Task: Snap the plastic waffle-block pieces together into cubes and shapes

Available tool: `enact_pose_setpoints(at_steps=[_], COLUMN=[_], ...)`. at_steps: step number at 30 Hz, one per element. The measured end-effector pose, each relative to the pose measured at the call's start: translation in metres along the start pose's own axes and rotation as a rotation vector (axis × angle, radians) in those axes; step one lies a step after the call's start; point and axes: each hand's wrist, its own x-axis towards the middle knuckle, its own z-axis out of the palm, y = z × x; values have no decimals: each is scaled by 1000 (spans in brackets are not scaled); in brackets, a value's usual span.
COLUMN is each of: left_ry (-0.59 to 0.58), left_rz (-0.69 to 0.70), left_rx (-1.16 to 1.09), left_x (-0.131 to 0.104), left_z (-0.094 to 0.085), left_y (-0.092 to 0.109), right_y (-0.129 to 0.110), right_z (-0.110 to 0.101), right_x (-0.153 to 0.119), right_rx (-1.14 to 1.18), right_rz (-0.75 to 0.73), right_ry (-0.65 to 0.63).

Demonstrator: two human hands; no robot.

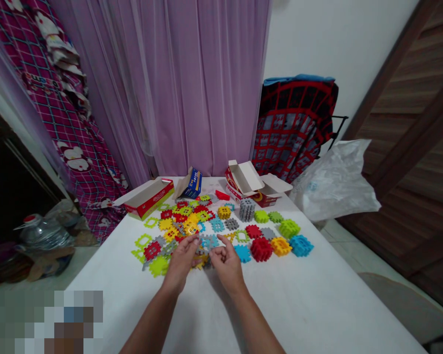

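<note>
My left hand hovers over the near part of a pile of plastic interlocking blocks, its thumb and forefinger apart. Beside it on the right is my right hand, forefinger stretched out and the other fingers loosely curled. I see nothing clearly held in either hand. Between them lie light blue-grey pieces, with yellow pieces partly hidden below the fingers. A yellow window piece is just beyond my left fingertips. A flat blue piece and a red assembled block lie right of my right hand.
Assembled yellow, blue and green blocks stand at the right. A grey stack stands behind. Opened boxes, red, blue and red-white, line the table's far edge. A plastic bag hangs at right.
</note>
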Motion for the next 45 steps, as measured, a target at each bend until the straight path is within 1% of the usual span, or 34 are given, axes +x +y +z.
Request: enact_pose_setpoints(at_steps=[2,3,6,8,10,12,14,16,18,20,25,30,32,33,34,36,38,41,43,45], left_ry=[-60,-85,-115,-109,-102,-132,-201,-271,-315,-340,-349,-384,-330,-272,-197,-7,129,209,248,259], left_rz=[-14,-11,29,72,122,152,137,110,101,105,114,95,148,206,284,504,697,918,998,1025], left_rx=[-9,-8,26,64,121,192,264,312,330,329,318,324,360,391,434,545,665,781,830,871], left_x=[-4,-6,-7,-3,2,6,8,8,6,5,5,2,1,1,2,4,9,18,24,28], left_z=[1,1,-1,-4,-8,-13,-17,-17,-16,-12,-2,4,1,-3,-8,-22,-38,-59,-69,-74], left_y=[-5,-7,-10,-7,-4,-1,0,-1,-3,-6,-10,-5,-5,-7,-11,-21,-34,-54,-63,-69], right_y=[0,0,0,-2,-9,-18,-30,-42,-52,-60,-69,-78,-83,-86,-88,-92,-98,-109,-118,-124], right_z=[1,1,-3,-10,-20,-30,-38,-42,-43,-43,-48,-57,-66,-72,-80,-98,-119,-147,-160,-164], right_x=[0,0,0,2,4,5,4,2,1,2,10,25,36,44,53,74,102,148,177,201], right_rx=[6,4,-48,-140,-296,-504,-731,-941,-1106,-1208,-1273,-1248,-1232,-1235,-1245,-1281,-1321,-1375,-1428,-1509], right_rz=[-3,-1,12,1,-71,-212,-358,-435,-442,-422,-390,-389,-379,-367,-353,-323,-304,-298,-278,-207], right_ry=[39,38,-37,-72,-74,-106,-212,-350,-462,-532,-622,-658,-643,-633,-623,-598,-562,-493,-467,-443])
